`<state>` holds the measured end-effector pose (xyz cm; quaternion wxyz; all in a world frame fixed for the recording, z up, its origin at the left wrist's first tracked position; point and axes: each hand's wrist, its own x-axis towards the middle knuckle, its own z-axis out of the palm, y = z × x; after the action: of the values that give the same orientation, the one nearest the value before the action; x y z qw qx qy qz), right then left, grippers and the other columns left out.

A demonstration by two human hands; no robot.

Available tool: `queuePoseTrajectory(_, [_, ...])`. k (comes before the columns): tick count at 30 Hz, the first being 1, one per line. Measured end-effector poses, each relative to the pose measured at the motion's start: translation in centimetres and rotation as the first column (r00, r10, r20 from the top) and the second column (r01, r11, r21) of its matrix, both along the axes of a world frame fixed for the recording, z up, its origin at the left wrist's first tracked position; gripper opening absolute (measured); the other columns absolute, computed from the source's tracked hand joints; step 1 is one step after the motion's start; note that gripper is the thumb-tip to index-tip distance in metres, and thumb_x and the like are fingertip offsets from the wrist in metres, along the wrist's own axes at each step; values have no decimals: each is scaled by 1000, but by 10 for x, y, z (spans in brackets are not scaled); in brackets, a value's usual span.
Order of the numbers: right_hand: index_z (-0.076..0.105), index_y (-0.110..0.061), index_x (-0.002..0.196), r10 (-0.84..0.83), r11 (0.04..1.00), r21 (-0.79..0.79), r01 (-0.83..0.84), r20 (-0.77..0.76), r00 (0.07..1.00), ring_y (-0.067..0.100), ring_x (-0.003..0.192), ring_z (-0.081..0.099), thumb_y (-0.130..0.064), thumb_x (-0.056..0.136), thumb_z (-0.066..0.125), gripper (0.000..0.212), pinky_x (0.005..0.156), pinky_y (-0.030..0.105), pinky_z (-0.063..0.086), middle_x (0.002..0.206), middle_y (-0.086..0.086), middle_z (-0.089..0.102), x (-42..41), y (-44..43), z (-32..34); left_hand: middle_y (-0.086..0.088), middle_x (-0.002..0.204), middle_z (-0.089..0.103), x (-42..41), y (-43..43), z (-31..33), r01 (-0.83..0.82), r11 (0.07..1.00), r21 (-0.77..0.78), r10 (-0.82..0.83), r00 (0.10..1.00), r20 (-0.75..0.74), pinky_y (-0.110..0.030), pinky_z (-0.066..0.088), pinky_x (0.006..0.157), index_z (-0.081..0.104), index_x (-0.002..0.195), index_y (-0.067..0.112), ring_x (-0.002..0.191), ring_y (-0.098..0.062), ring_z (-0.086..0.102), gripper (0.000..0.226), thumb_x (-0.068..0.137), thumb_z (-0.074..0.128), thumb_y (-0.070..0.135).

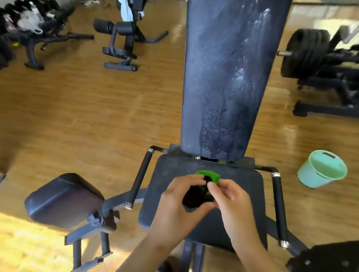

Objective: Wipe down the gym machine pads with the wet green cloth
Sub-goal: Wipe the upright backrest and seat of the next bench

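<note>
Both hands, left hand [175,204] and right hand [231,200], clamped on green cloth [208,176] (bunched) above seat pad [246,188].

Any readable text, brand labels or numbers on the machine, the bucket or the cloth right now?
None can be read.
Back pad: only wet streaks, no lettering.
Seat pad: no label visible.
Teal bucket: plain, no markings.
Green cloth, bunched between left hand and right hand: no print visible.
Weight plates: too blurred to tell.
</note>
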<state>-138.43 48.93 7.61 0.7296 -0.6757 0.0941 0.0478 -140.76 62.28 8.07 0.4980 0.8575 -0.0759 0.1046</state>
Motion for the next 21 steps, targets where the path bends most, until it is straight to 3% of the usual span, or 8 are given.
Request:
queuePoseTrajectory(4, [68,-4,84,-93,995,38,94,-40,995,23,83,71,-7,90,64,8,79,34,57,81,12,72,-4,-18,8,20,120,60,11,-14,3,38,996,-76,-39,999,-4,-18,47,91,65,108,25,116,-4,56,36,77,72,40])
queuePoseTrajectory(7, [66,-4,80,-137,989,43,139,-46,989,23,82,70,-7,91,62,13,78,34,57,78,10,72,-6,-30,15,17,117,63,17,-23,9,76,986,-146,-86,994,-63,-16,46,89,62,110,25,113,-7,58,40,74,79,31])
queuePoseTrajectory(12, [63,-5,79,-146,984,104,148,-23,989,18,80,70,-9,93,60,15,74,27,56,78,6,72,-10,-43,28,10,112,67,26,-27,15,117,928,-354,-200,957,-208,-28,50,92,61,115,25,110,-10,61,50,70,83,28])
queuePoseTrajectory(16, [63,-7,82,-162,978,126,165,-33,986,16,78,70,-9,94,57,13,74,29,57,77,3,73,-5,-54,33,1,103,71,33,-30,17,100,883,-458,-234,941,-244,-24,52,84,63,107,11,100,-14,67,34,77,77,5])
queuePoseTrajectory(21, [60,-10,76,-211,977,17,211,6,977,9,79,65,-6,94,55,20,74,21,50,76,-4,70,1,-60,31,2,92,72,43,-35,18,44,913,-406,-153,959,-239,-23,52,79,64,94,15,90,-13,68,20,83,70,0])
